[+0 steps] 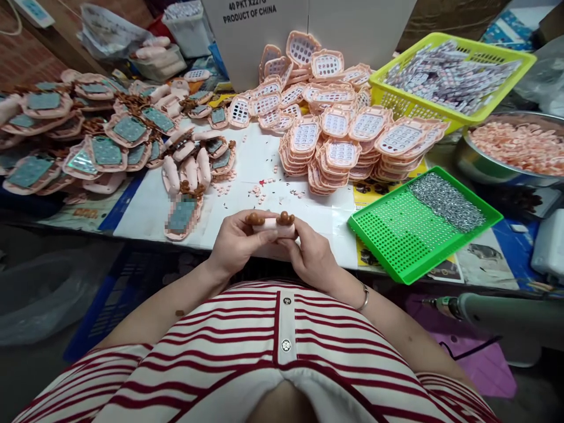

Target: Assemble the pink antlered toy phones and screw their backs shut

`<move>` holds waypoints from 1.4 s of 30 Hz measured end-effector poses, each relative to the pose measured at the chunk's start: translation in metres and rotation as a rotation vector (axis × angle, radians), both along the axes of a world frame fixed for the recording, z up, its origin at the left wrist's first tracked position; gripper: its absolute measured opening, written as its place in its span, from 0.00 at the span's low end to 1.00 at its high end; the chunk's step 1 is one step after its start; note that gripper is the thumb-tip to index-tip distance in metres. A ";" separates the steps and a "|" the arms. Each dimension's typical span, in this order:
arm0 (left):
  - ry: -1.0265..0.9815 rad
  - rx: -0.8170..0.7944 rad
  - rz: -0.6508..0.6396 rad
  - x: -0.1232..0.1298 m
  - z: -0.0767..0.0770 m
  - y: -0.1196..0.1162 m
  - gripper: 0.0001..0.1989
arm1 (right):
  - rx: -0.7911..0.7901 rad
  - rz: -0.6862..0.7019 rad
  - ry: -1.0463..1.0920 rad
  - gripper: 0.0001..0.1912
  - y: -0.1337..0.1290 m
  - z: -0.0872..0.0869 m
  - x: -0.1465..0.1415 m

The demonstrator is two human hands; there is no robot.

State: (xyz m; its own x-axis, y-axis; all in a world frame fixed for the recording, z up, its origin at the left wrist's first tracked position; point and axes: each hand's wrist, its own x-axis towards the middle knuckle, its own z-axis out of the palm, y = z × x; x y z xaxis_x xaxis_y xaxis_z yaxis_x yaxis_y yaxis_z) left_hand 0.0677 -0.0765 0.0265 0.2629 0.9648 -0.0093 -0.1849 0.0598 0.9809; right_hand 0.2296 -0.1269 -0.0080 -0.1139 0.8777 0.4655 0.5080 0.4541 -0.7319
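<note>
Between my hands, at the table's front edge, is a pink plastic casing (275,227) with two brown knobbly parts on its upper side. My left hand (238,241) closes round its left end, the thumb along the near face. Round the right end are the fingers of my right hand (311,249). To the left lies a pink casing with a grey-green panel (183,214), partly pixelated. Behind it are several pink shells (189,170). Small pink bits (256,191) are scattered on the white table surface (251,153) beyond my hands.
Stacked pink keypad casings (343,153) stand behind right; many panelled casings (106,150) pile up at left. A green tray (388,226) of screws, a yellow basket (405,106) of strips and a metal bowl (476,155) are at right. A power screwdriver (489,320) is lower right.
</note>
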 end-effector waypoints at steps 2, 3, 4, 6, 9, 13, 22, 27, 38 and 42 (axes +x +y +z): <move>0.089 0.118 0.042 0.005 0.006 -0.003 0.15 | 0.021 -0.040 0.022 0.15 0.003 -0.001 -0.004; 0.117 0.160 0.061 0.008 0.009 -0.003 0.15 | 0.013 -0.060 0.066 0.14 0.005 -0.002 -0.005; 0.135 0.186 0.073 0.010 0.012 -0.004 0.16 | -0.010 -0.076 0.130 0.12 0.006 -0.004 -0.007; 0.136 0.196 0.072 0.013 0.017 -0.004 0.18 | -0.101 -0.103 0.285 0.11 0.009 -0.008 -0.008; 0.149 0.167 0.056 0.015 0.016 -0.004 0.18 | -0.259 -0.125 0.454 0.14 0.008 -0.015 -0.009; 0.205 0.206 0.120 0.018 0.013 -0.004 0.12 | -0.339 -0.096 0.598 0.22 0.005 -0.023 -0.013; 0.319 0.176 -0.037 0.011 0.003 0.002 0.24 | -0.452 -0.089 0.934 0.22 0.017 -0.023 -0.008; 0.330 0.257 0.012 0.010 0.003 -0.001 0.21 | -0.413 -0.082 0.937 0.21 0.020 -0.026 -0.004; -0.437 -0.295 -0.066 0.012 0.002 0.019 0.19 | -0.246 -0.041 0.098 0.37 0.014 0.028 -0.007; -0.464 -0.275 -0.083 0.015 -0.005 0.012 0.19 | -0.239 -0.031 -0.102 0.34 0.005 0.029 -0.013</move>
